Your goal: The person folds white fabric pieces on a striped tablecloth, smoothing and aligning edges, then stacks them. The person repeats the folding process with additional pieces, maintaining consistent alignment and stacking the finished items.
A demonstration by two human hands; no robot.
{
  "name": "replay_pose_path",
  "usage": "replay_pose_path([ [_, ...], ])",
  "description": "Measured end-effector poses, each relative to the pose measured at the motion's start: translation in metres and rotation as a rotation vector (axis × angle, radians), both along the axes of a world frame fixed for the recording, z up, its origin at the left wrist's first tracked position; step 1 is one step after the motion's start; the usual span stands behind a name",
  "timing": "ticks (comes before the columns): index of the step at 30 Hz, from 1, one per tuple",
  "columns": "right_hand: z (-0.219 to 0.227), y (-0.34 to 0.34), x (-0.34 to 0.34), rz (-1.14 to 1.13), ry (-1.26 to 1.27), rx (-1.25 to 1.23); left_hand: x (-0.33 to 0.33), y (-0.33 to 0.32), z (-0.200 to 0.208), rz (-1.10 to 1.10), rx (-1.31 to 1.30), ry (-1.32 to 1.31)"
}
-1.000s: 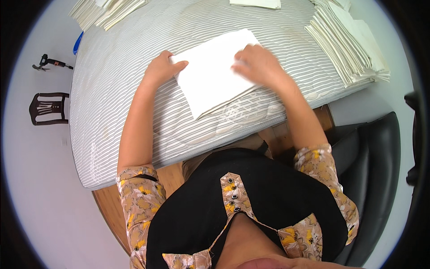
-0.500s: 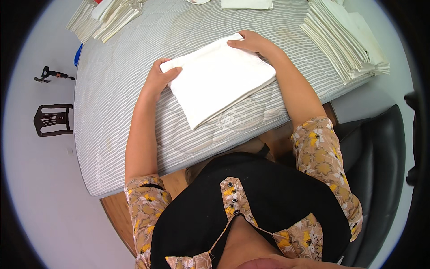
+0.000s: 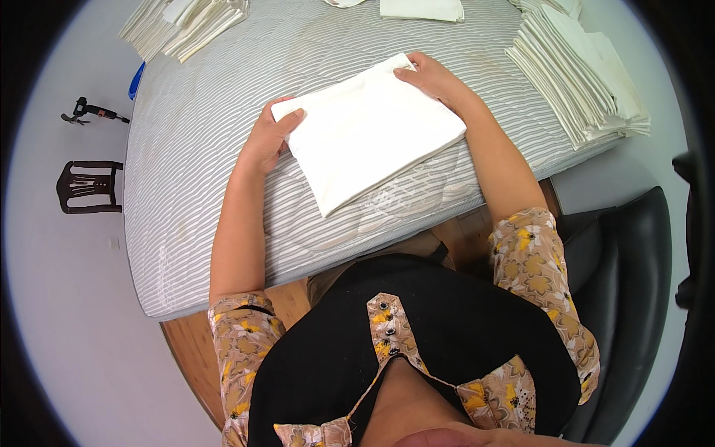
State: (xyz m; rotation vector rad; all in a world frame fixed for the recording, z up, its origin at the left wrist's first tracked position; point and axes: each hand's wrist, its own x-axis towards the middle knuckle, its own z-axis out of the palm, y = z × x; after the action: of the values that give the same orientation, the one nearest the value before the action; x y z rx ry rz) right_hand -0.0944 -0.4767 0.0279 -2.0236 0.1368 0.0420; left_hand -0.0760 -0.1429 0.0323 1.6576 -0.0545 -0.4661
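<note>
A folded white cloth (image 3: pixel 372 130) lies aslant over the near part of a striped mattress (image 3: pixel 201 179). Its far left corner is pinched by my left hand (image 3: pixel 274 134), thumb on top and fingers beneath. At the far right corner my right hand (image 3: pixel 432 78) grips the cloth the same way, the thumb pressing on its upper face. The fingers under the cloth are mostly hidden. Both forearms reach forward on either side of the cloth.
A tall stack of folded white cloths (image 3: pixel 573 82) stands at the right edge. Another stack (image 3: pixel 186 26) is at the far left, and a flat folded cloth (image 3: pixel 422 9) lies at the far edge. A black padded chair (image 3: pixel 618 298) is close on my right; a dark wooden chair (image 3: pixel 89 186) stands leftward.
Both hands still hold the cloth's far corners. The right hand and its corner have shifted slightly to the right; the whole view has also moved a little.
</note>
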Motion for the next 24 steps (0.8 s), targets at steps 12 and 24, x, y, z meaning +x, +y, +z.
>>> replay_pose_path([
  [12, -0.006, 0.039, -0.017, 0.062, -0.232, -0.459, -0.013, 0.038, 0.006, 0.044, 0.377, -0.277],
  [24, 0.018, 0.125, -0.054, 0.561, -0.310, -0.855, -0.056, -0.017, -0.024, -0.385, 1.040, -0.986],
])
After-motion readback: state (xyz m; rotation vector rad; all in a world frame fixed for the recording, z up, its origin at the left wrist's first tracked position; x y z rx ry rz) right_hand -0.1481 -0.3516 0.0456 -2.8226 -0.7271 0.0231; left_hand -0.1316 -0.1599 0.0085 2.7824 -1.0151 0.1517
